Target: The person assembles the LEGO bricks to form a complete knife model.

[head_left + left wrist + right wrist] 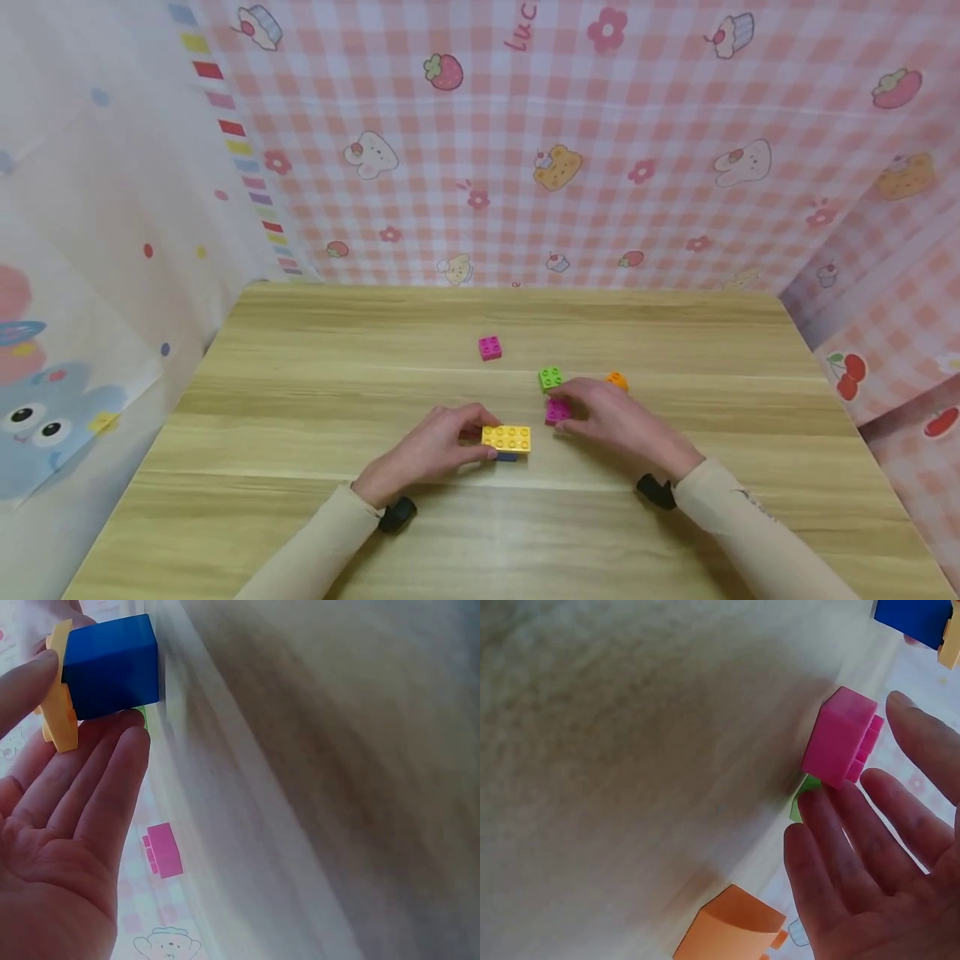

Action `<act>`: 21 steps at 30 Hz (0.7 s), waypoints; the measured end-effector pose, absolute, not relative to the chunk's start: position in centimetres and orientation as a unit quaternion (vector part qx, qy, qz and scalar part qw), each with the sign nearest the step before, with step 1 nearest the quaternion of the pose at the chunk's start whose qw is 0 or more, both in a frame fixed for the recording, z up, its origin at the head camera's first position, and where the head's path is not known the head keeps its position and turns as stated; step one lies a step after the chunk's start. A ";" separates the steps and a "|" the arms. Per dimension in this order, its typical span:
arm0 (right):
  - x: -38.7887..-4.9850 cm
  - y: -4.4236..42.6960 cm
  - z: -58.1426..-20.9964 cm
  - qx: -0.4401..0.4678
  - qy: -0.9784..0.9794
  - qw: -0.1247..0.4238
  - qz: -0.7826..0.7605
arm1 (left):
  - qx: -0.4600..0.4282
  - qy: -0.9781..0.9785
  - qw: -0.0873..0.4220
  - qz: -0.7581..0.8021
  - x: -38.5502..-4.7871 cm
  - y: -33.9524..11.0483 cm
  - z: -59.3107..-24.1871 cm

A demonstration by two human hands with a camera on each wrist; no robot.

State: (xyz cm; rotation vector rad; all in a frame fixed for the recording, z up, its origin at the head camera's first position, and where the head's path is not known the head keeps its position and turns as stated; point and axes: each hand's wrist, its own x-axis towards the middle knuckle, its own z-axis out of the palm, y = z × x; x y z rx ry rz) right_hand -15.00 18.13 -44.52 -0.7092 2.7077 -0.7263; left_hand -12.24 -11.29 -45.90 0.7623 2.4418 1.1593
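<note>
My left hand (438, 442) pinches a yellow brick (506, 434) with two rows of studs, thumb on its near side. Under the yellow piece sits a blue brick (116, 666), its smooth sides showing in the left wrist view. To the right, my right hand (618, 417) reaches over a magenta brick (842, 739). Its fingers are fairly straight beside that brick, and the thumb stands apart from it; whether a fingertip touches cannot be told. A green brick (551, 379) lies just beyond the right fingers, partly hidden by them in the right wrist view.
Behind the right hand lies an orange piece (617, 382) with a rounded side. Another magenta brick (490, 347) sits farther back on the wooden table (337, 350). A pink checked cloth (510, 108) hangs along the table's far edge.
</note>
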 end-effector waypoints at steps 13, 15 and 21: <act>-15.4 18.3 -44.7 -0.244 0.927 0.141 -0.248 | 0.269 0.845 0.157 0.435 -12.1 -11.1 -46.3; -15.3 18.4 -44.7 -0.241 0.927 0.141 -0.250 | 0.267 0.846 0.157 0.434 -12.0 -11.1 -46.3; -14.7 18.7 -44.3 -0.232 0.926 0.126 -0.270 | 0.261 0.846 0.157 0.437 -11.9 -11.2 -46.2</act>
